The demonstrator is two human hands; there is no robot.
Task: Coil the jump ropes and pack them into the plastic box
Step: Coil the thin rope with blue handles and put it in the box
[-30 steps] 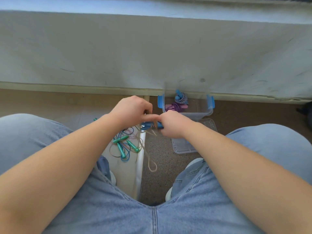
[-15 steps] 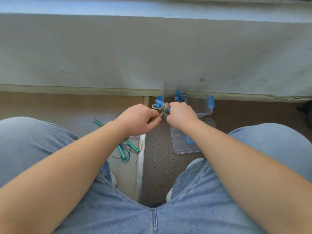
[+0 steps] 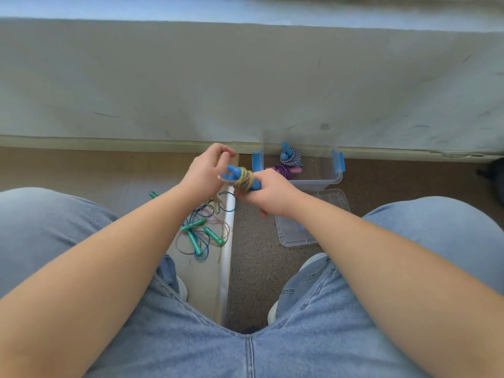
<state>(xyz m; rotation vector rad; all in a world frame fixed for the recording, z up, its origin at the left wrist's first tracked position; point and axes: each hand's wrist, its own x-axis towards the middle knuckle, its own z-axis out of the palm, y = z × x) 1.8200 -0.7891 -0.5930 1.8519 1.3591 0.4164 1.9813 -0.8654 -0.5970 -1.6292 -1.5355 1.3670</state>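
Floor (image 3: 256,271) speckled brown | wall (image 3: 191,77) scuffed grey | plastic box (image 3: 337,179) at wall foot

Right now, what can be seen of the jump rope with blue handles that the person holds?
The blue-handled jump rope has two blue, plastic-looking handles lying side by side, tips pointing left. A thin yellowish cord is wound round them in several turns. The right hand grips the handles' other end; the left hand curls beside the tips. The bundle is held up near the plastic box.
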